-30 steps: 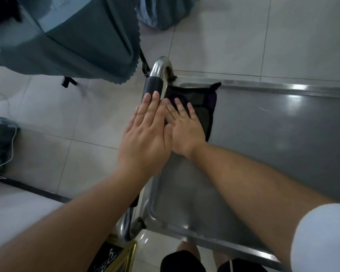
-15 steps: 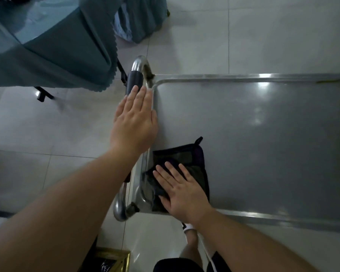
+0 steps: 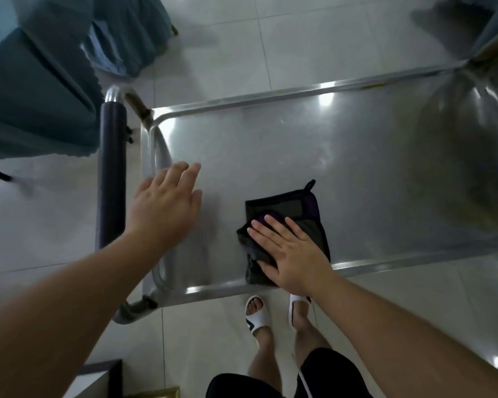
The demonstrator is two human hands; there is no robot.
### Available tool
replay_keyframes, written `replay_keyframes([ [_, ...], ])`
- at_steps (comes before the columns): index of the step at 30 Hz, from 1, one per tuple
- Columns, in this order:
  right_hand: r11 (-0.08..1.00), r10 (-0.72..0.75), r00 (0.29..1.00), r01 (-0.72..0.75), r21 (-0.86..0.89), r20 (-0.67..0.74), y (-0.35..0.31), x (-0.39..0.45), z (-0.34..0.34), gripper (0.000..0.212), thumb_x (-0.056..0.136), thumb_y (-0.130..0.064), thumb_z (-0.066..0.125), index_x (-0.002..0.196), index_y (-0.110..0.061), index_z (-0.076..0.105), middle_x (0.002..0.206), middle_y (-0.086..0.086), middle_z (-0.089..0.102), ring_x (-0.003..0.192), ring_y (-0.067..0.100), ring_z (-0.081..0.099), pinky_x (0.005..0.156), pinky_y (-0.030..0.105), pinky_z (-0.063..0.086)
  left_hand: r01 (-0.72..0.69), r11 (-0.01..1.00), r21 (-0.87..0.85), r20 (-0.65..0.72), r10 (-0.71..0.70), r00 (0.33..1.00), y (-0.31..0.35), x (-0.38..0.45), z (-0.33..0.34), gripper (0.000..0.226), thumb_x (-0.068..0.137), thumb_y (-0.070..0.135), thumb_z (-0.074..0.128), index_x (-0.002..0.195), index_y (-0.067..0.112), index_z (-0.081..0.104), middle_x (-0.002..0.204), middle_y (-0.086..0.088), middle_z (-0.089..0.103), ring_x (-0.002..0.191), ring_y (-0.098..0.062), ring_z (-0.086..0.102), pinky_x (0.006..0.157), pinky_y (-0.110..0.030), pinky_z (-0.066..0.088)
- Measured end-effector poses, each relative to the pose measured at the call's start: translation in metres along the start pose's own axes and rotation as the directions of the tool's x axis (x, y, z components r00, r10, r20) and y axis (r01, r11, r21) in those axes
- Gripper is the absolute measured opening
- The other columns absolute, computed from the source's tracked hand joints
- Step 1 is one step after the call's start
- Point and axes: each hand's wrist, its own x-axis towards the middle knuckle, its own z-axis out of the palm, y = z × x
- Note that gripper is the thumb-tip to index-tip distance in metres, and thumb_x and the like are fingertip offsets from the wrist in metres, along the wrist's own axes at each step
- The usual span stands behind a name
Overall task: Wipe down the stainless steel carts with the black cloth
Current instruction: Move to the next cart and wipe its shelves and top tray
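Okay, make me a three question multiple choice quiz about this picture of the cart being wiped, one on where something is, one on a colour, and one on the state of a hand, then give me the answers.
1. Where does the black cloth lie on the cart top?
A. Near the edge closest to the person
B. Against the far edge
C. Hanging on the handle

2. What colour is the grip sleeve on the cart handle?
A. Bright red
B. Dark, near black
C. White

3. What is the left hand doing?
A. Clenched around the cloth
B. Open with fingers spread, holding nothing
C. Gripping a spray bottle

Answers:
1. A, the cloth sits by the near rim, just above the person's sandalled feet, under the flat right hand.
2. B, the sleeve looks dark against the shiny metal tube.
3. B, the palm faces down over the cart's left end, with nothing in it.
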Motion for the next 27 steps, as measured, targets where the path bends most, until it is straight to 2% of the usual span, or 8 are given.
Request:
replay_keyframes([
  [3,0.999,0.053,0.998,-0.053,-0.001,-0.029,0.022,-0.016,-0.001,0.070,0.102,-0.057,0.031,0.166,-0.036,0.010,0.172,-0.018,0.005,0.159,0.008,-0.005,0.129,0.045,0.005,0.051,0.990,-0.128,0.056,-0.045,0.997,0.040,-0.004,0.015,0.056,0.110,0.043,0.040,0.162,0.026,0.032,0.163,-0.002,0.040,0.146,-0.031,0.042,0.118,-0.053,0.034],
  [7,0.994,0.107,0.993,-0.107,0.000,-0.057,0.061,-0.039,-0.004,0.070,0.102,-0.057,0.030,0.166,-0.037,0.008,0.172,-0.019,0.002,0.159,0.007,-0.007,0.129,0.043,0.001,0.065,0.979,-0.195,0.123,-0.041,0.992,0.092,-0.005,0.028,0.057,0.110,0.045,0.035,0.164,0.027,0.028,0.167,-0.002,0.035,0.150,-0.030,0.036,0.123,-0.052,0.028],
  [16,0.981,0.193,0.980,-0.193,-0.004,-0.056,0.173,-0.094,-0.024,0.069,0.103,-0.060,0.024,0.165,-0.039,0.004,0.171,-0.021,-0.001,0.157,0.004,-0.013,0.129,0.043,-0.001,0.163,0.936,-0.311,0.148,-0.122,0.981,0.193,0.016,0.042,0.057,0.111,0.043,0.038,0.164,0.024,0.031,0.168,-0.004,0.034,0.152,-0.031,0.034,0.124,-0.048,0.027],
  [20,0.989,0.147,0.989,-0.148,-0.019,-0.028,0.219,-0.115,-0.036,0.071,0.102,-0.063,0.027,0.165,-0.039,0.006,0.171,-0.021,0.000,0.158,0.005,-0.011,0.129,0.043,-0.002,0.221,0.925,-0.310,0.156,-0.180,0.971,0.225,0.028,0.052,0.055,0.111,0.040,0.040,0.163,0.021,0.033,0.167,-0.006,0.034,0.151,-0.033,0.035,0.124,-0.046,0.026],
  [24,0.996,0.071,0.997,-0.072,-0.052,-0.015,0.262,-0.135,-0.045,0.073,0.101,-0.062,0.032,0.166,-0.036,0.011,0.172,-0.019,0.005,0.159,0.007,-0.004,0.130,0.044,0.002,0.287,0.900,-0.328,0.138,-0.254,0.957,0.248,0.042,0.062,0.056,0.112,0.042,0.039,0.163,0.021,0.032,0.168,-0.008,0.032,0.153,-0.034,0.032,0.125,-0.049,0.026],
  [27,0.994,0.066,0.998,-0.067,-0.083,-0.023,0.295,-0.153,-0.051,0.073,0.101,-0.061,0.034,0.166,-0.036,0.010,0.172,-0.017,0.006,0.159,0.008,-0.003,0.130,0.045,0.004,0.331,0.879,-0.343,0.117,-0.309,0.944,0.261,0.053,0.072,0.058,0.112,0.045,0.038,0.164,0.023,0.028,0.171,-0.007,0.027,0.157,-0.033,0.027,0.127,-0.051,0.023],
])
